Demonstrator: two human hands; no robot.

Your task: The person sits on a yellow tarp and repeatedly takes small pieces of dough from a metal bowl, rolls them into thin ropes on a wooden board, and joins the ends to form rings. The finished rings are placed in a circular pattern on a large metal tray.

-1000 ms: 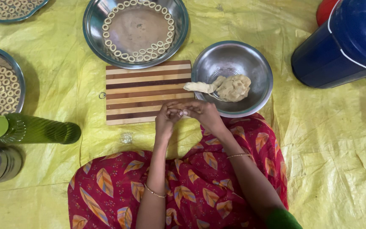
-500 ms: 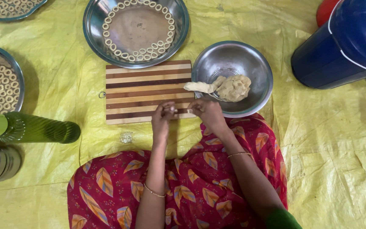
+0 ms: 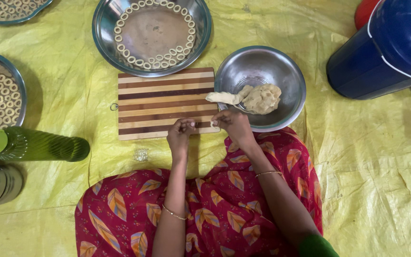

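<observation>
one thin pale dough strand point(image 3: 204, 124)

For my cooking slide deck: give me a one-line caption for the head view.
Left hand and right hand meet over a striped wooden board, beside a steel bowl of dough.

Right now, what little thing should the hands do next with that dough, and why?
Probably bend the thin dough strip into a ring. The left hand and right hand pinch its two ends above the striped cutting board, and the steel plate beyond holds rows of finished dough rings, so closing the ends seems the likely next step.
</observation>
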